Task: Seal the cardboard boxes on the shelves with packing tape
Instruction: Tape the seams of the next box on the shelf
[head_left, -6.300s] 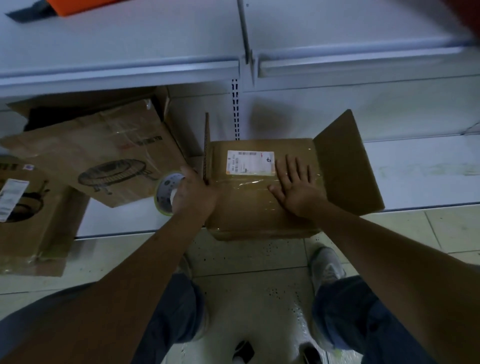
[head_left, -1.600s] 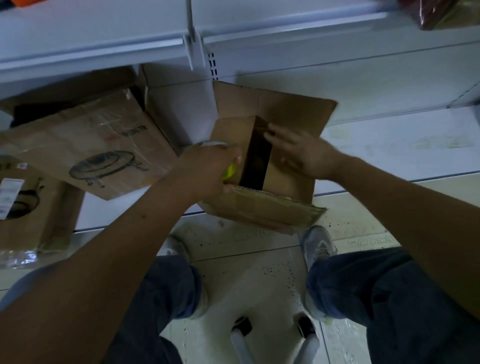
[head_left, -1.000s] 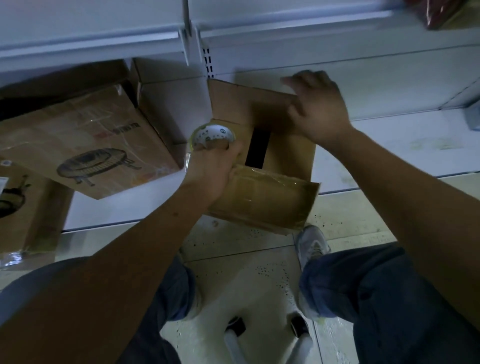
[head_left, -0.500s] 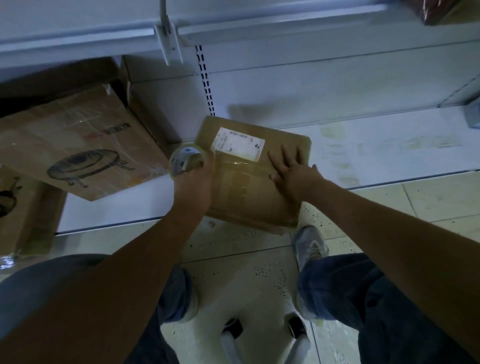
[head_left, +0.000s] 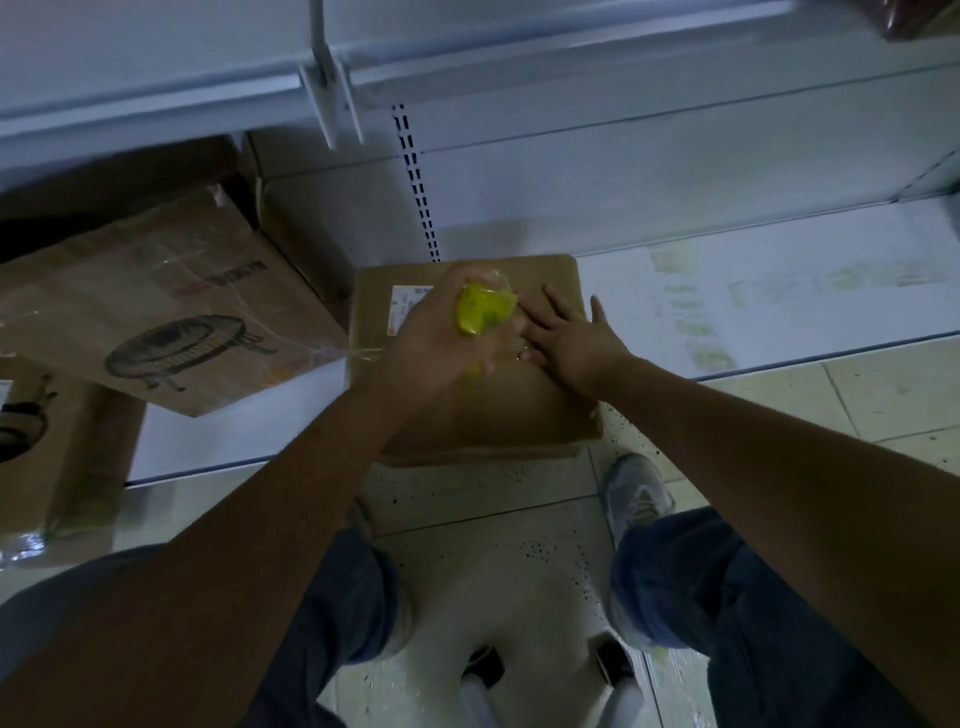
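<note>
1. A printed cardboard box (head_left: 156, 312) lies tilted at the left of the bottom shelf (head_left: 753, 301).
2. The left hand (head_left: 436, 343) has its grip closed round the tape roll (head_left: 483, 309), above the closed box (head_left: 467, 405).
3. The right hand (head_left: 571, 338) presses flat, fingers straight, on that box's top.

No text is legible. The white shipping label (head_left: 410, 306) on the closed cardboard box (head_left: 483, 395) carries print too small and blurred to read. The red lettering (head_left: 221, 280) on the larger leaning box (head_left: 156, 312), above a line drawing of a round appliance, is likewise unreadable.
</note>
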